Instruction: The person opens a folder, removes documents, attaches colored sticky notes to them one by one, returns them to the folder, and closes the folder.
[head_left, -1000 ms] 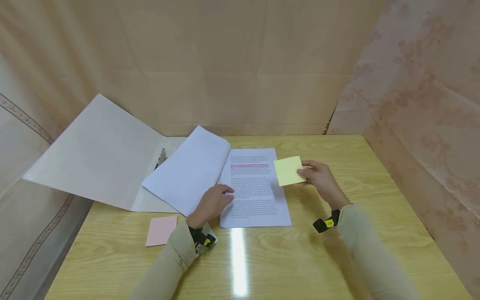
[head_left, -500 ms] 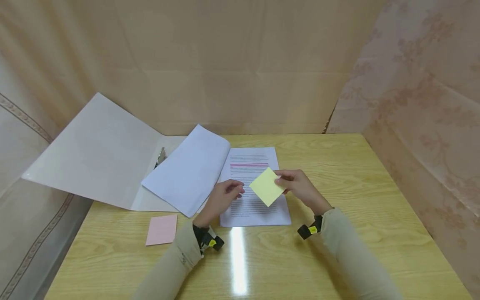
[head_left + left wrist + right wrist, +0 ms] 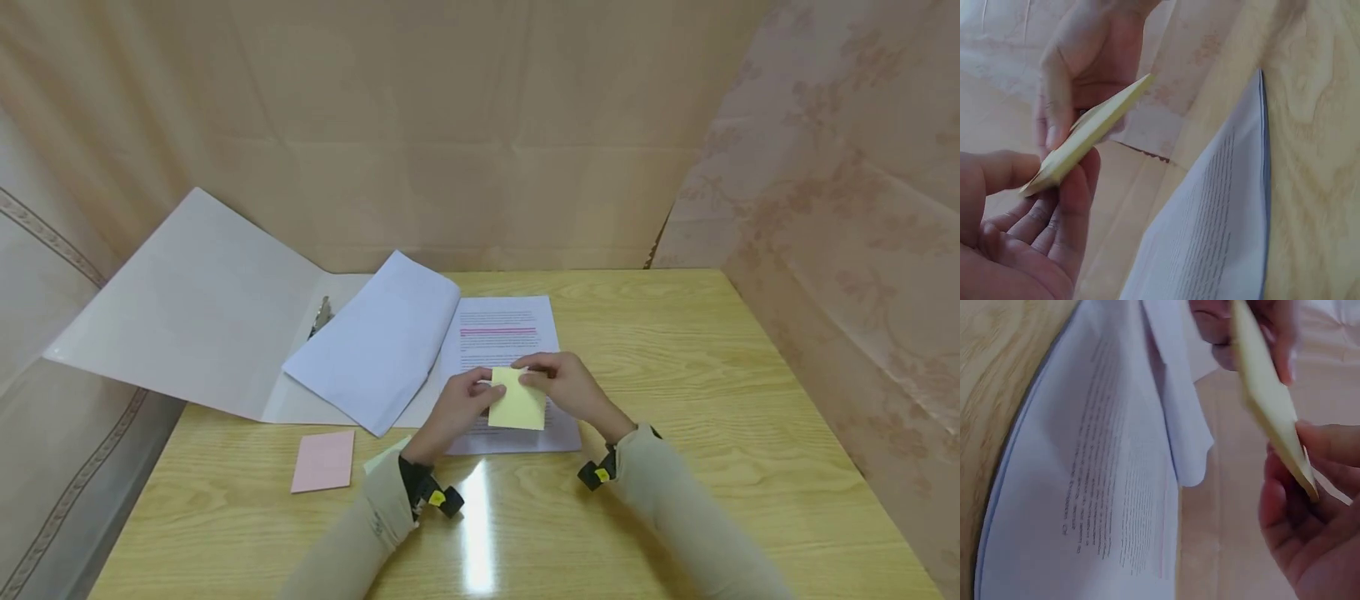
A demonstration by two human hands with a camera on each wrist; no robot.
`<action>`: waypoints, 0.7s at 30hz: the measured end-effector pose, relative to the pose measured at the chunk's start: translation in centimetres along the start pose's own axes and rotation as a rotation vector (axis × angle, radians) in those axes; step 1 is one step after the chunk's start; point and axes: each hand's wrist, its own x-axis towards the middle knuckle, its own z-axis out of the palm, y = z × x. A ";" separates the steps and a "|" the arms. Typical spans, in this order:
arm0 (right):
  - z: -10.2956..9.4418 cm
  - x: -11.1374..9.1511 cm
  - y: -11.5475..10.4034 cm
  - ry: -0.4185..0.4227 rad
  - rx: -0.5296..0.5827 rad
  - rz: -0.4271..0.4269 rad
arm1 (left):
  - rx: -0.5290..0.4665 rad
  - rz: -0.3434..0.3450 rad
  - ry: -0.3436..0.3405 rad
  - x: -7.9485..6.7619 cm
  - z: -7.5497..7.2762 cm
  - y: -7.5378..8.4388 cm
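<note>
A yellow sticky note pad (image 3: 517, 404) is held up over the printed pages (image 3: 498, 321), one edge toward each hand. My left hand (image 3: 457, 408) pinches its left side between thumb and fingers. The right hand (image 3: 573, 387) pinches the upper right corner, thumb on the front face. Both wrist views show the pad's thickness, with the left wrist view catching its pale edge (image 3: 1094, 128). Several lines of text and a pink highlighted line (image 3: 498, 332) show on the page behind it. Part of the lower text is hidden by the pad and hands.
Left of the pages, a turned-over sheaf (image 3: 382, 342) lies across an open white binder (image 3: 202, 308) with a metal clip (image 3: 321, 317). A pink sticky note pad (image 3: 323, 462) lies at the front left. A pale green pad (image 3: 386, 454) shows partly behind the left sleeve.
My right hand has brought the yellow pad left and down from the pages' right edge, turning it on the way. The left hand has moved right and now pinches the pad too.
</note>
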 end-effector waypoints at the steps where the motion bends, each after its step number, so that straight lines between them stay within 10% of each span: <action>1: 0.3 -0.1 -0.1 0.030 -0.040 -0.045 | -0.011 0.002 0.002 0.0 0.1 0.0; 8: 1.3 -1.0 -0.7 0.098 -0.398 -0.307 | -0.094 0.024 0.077 -0.1 0.3 -0.2; 21: 1.8 -1.7 -1.3 -0.060 -0.531 -0.256 | -0.145 -0.001 0.086 -0.1 0.0 -0.4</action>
